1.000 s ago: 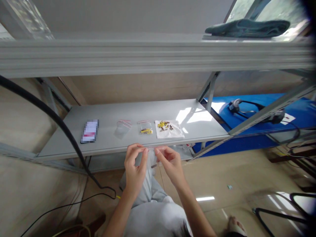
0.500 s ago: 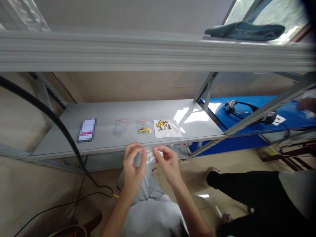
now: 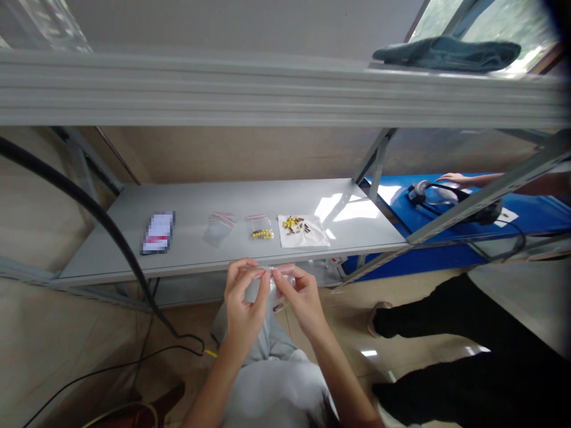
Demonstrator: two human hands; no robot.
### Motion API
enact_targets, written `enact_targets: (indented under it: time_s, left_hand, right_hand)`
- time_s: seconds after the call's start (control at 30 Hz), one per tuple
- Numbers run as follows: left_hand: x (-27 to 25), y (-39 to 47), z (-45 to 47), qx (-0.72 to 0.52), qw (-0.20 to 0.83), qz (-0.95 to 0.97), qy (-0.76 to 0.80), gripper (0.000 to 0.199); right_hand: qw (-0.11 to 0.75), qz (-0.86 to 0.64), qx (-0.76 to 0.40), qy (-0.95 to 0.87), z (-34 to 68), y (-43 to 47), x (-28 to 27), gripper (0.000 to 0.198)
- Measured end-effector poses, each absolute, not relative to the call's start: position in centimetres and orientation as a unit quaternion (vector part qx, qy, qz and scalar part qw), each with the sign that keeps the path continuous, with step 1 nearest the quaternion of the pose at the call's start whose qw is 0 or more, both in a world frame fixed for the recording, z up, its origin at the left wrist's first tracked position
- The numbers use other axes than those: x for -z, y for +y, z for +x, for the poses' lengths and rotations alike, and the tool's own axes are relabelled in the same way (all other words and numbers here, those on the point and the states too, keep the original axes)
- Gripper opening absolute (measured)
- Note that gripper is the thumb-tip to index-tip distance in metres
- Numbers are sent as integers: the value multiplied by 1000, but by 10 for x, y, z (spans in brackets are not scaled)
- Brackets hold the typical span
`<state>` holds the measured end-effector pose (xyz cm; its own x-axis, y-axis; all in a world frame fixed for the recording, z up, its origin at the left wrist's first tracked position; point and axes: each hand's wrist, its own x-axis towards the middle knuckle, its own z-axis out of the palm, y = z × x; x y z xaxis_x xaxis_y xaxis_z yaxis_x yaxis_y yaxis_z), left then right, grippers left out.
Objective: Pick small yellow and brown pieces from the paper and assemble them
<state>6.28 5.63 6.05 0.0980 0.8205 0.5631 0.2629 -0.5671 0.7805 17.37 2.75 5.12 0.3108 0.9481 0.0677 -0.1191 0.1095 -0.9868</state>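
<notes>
Both hands pinch the top of a small clear zip bag (image 3: 277, 297) just in front of the shelf's front edge. My left hand (image 3: 246, 294) has thumb and forefinger closed on its left side; my right hand (image 3: 301, 294) grips the right side, thumb tips close together. Something small and dark lies low in the bag, partly hidden. On the shelf ahead is a filled zip bag (image 3: 260, 228) with yellow-and-dark pieces. Right of it, a white sheet (image 3: 307, 239) bears several loose yellow and brown pieces (image 3: 294, 224). Flat zip bags with red-striped tops (image 3: 220, 227) lie to the left.
A phone (image 3: 158, 232) lies at the left of the grey shelf (image 3: 191, 199). A thick black cable (image 3: 89, 205) arcs across the left. On the blue table (image 3: 526, 205) rests a black-and-grey device (image 3: 419, 193), with another person's hand (image 3: 452, 178) beside it. Their dark-trousered legs (image 3: 419, 309) are at right.
My thumbs have come closer together along the bag's top. At right, the other person has leaned in and now has a hand by the device on the blue table.
</notes>
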Motion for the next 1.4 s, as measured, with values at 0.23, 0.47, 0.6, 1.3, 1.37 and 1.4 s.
enact_targets:
  time_s: [0.23, 0.47, 0.6, 1.3, 1.37, 1.4]
  left_hand:
    - [-58, 60, 61, -539, 271, 694, 394, 10]
    - [-57, 66, 53, -534, 266, 695, 401, 12]
    - [-55, 67, 51, -529, 268, 696, 405, 13]
    - [-42, 64, 55, -498, 186, 727, 435, 14]
    - [-40, 64, 55, -486, 158, 742, 434, 14]
    - [-39, 64, 55, -481, 146, 749, 432, 14]
  right_hand:
    - [620, -531, -380, -436, 178, 25, -54, 22]
    - [649, -511, -386, -411, 181, 27, -52, 25]
    - [653, -527, -369, -399, 180, 27, -52, 26]
    - [639, -531, -400, -388, 177, 40, -26, 26]
    - [639, -524, -404, -393, 176, 41, -26, 26]
    - [639, -522, -406, -392, 175, 41, -26, 26]
